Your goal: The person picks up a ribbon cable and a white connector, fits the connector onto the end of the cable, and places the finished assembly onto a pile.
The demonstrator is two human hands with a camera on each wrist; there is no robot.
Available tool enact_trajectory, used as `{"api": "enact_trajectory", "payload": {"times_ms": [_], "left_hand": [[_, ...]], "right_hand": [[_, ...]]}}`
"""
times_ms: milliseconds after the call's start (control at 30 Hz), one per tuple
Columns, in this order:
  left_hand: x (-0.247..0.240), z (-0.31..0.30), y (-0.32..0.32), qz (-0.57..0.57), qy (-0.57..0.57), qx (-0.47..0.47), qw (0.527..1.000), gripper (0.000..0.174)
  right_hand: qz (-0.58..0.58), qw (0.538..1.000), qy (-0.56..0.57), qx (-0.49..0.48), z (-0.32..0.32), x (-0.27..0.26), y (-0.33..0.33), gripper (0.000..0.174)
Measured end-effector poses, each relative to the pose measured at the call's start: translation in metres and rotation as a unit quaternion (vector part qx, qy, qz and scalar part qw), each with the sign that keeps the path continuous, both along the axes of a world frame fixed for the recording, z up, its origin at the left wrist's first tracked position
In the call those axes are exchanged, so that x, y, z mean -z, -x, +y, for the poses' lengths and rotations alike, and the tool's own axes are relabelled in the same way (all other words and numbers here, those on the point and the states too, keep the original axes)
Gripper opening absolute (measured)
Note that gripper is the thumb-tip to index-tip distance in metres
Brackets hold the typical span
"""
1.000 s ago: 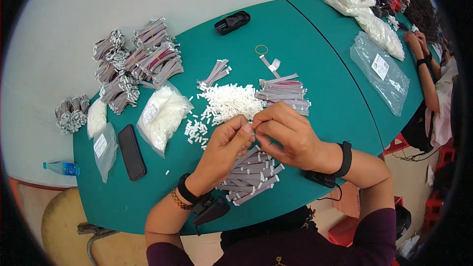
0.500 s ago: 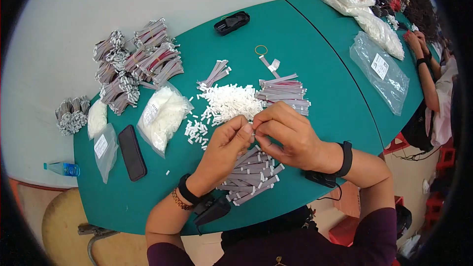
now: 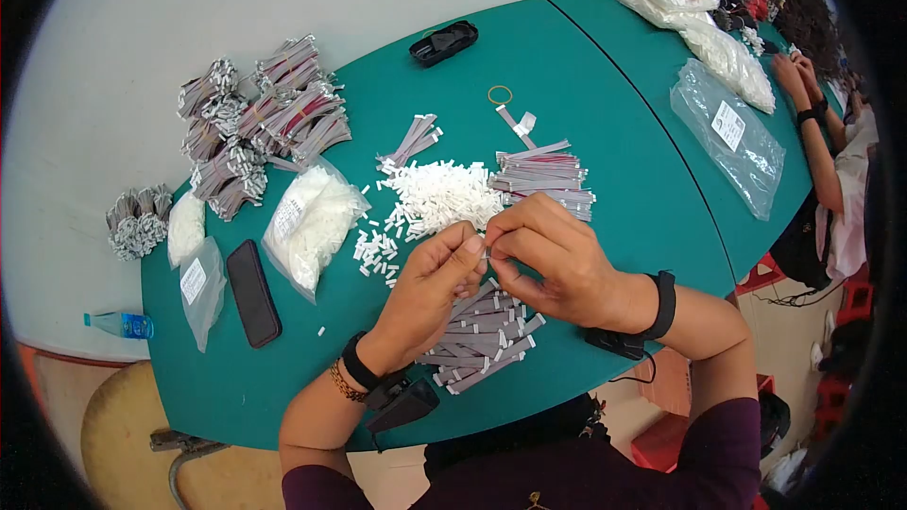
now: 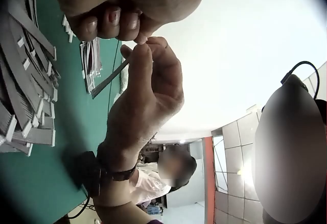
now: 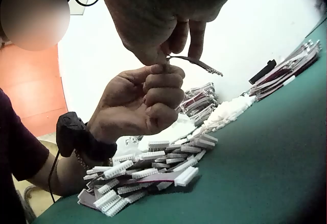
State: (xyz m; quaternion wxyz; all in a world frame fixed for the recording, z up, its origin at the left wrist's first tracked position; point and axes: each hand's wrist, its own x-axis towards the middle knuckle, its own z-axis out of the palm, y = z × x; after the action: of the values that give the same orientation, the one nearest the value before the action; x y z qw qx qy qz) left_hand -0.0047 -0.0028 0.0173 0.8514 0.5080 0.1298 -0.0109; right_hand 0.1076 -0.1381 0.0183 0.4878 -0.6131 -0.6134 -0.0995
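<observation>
Both hands meet fingertip to fingertip above the table. The left hand (image 3: 430,283) has its thumb pressed on curled fingers, pinching a tiny piece mostly hidden by the fingertips. The right hand (image 3: 557,260) pinches a grey ribbon cable (image 4: 110,80), whose free end sticks out past its fingers in both wrist views. Under the hands lies a pile of grey cables with white connectors (image 3: 482,335). Beyond them is a heap of small white connectors (image 3: 439,196), with a stack of cables (image 3: 543,179) to its right.
Bundled cables (image 3: 274,113), a bag of white pieces (image 3: 312,227) and a phone (image 3: 254,293) lie left on the green table (image 3: 312,387). A black pouch (image 3: 444,43) and rubber band (image 3: 500,94) are farther back. Another person's arms (image 3: 817,142) show at right.
The wearer's hands have barely moved and keep their pinch. At the far right, the other person's hands have shifted slightly.
</observation>
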Motion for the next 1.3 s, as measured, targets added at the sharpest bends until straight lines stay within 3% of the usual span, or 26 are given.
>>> {"api": "enact_trajectory", "payload": {"times_ms": [1300], "left_hand": [[-0.0022, -0.0050, -0.0004, -0.011, 0.024, -0.006, 1.000, 0.021]], "right_hand": [[-0.014, 0.999, -0.027, 0.014, -0.0002, -0.0024, 0.0010, 0.020]]}}
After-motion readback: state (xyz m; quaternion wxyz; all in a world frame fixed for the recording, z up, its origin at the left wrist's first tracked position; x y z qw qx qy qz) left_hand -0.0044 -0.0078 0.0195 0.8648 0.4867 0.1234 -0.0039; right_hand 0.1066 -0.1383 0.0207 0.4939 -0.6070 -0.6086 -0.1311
